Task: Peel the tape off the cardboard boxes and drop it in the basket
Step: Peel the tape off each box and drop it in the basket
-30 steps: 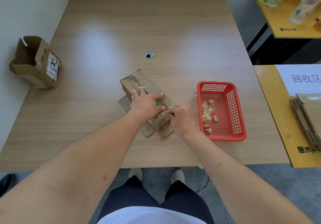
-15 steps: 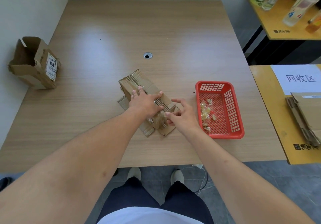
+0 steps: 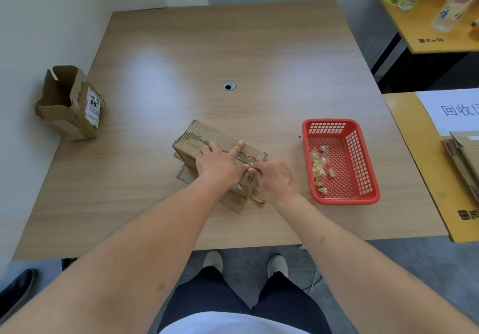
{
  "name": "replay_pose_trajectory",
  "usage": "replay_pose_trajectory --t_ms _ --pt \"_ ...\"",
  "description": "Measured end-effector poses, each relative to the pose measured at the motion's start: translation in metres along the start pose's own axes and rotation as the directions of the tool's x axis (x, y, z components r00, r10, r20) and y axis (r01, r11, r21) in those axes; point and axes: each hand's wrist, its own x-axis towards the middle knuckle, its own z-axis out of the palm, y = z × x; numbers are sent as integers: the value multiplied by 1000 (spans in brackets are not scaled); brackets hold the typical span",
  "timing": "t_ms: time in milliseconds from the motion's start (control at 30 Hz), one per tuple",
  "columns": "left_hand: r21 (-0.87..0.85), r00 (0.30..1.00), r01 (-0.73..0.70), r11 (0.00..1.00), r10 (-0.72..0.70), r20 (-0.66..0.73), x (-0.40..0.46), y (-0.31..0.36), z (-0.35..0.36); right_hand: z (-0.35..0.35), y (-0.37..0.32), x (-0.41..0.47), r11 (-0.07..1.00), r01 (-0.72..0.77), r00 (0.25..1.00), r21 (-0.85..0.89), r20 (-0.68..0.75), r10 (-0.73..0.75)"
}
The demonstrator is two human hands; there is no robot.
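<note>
Left hand [image 3: 219,161]: fingers flat, pressing the top of the long brown cardboard box [image 3: 207,139] at mid-worktop [image 3: 259,61].
Right hand [image 3: 274,177]: fingertips pinching clear tape [image 3: 250,171] at the box's near end.
Red plastic mesh basket [image 3: 363,157]: right of the box, holding crumpled tape scraps [image 3: 321,167].

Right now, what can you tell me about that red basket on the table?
The red basket is a shallow rectangular tray of what looks like plastic, with lattice walls and a perforated floor. It sits flat on the wooden table, near its right edge, to the right of the cardboard box being worked on. Inside, along the left side, lie crumpled scraps of clear yellowish tape. Neither hand touches it.
</note>
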Motion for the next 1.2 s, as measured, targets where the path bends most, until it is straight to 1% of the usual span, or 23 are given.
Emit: replay_pose_trajectory --t_ms 133,233,267,333,367,400,433,500,600,700,767,833,900,967,1033,1067,1133,1200 --pt "-22 998 -51 998 51 -35 5 -9 8 -6 -3 -4 998 40 996 -47 87 -35" --pt "-25 989 -120 992 117 -94 6 -19 13 -8 -4 -4 996 48 995 -75 92 -41" --pt "-22 976 -179 984 174 -132 6 -23 15 -8 -4 -4 996 45 996 -81 79 -38" --pt "-26 922 -356 934 347 -169 8 -32 20 -9 -4 -3 997 22 999 -72 44 -19" --pt "-63 897 -428 901 415 -152 8 -36 23 -9 -4 -2 998 10 1000 -68 18 -9" --pt "-115 886 -460 880 447 -123 9 -39 26 -8 -5 -1 997 3 1000 -75 -16 -4" --pt "-157 887 -461 873 451 -99 9 -41 29 -6 -5 -1 996 4 998 -90 -58 -9" --pt "-181 902 -431 884 422 -89 10 -41 33 -3 -6 -2 993 17 992 -121 -124 -32" --pt "-183 923 -386 904 375 -90 11 -36 32 -1 -6 -6 996 -7 988 -94 -152 -8" --pt "-197 934 -357 913 346 -89 12 -32 30 -3 -7 -5 996 -89 978 28 -189 93" --pt "-206 942 -335 920 323 -89 12 -29 28 -5 -8 -6 979 -117 964 167 -218 152" --pt "-203 948 -318 926 306 -88 14 -25 25 -6 -8 -8 930 -157 956 332 -187 228" --pt "-197 952 -307 931 298 -78 15 -22 22 -8 -7 -8 847 -244 932 473 -127 340" --pt "-194 954 -300 934 293 -66 15 -21 21 -10 -6 -5 760 -303 899 575 -91 428" --pt "-200 954 -301 933 294 -62 15 -21 20 -13 -5 0 656 -343 878 672 -20 479" --pt "-204 954 -300 932 294 -60 15 -21 20 -14 -5 3 629 -360 869 689 3 495" --pt "-208 955 -297 932 291 -59 16 -21 20 -16 -5 9 649 -394 855 651 1 519" --pt "-211 956 -293 933 287 -57 16 -21 20 -16 -6 10 713 -414 861 566 -11 509"
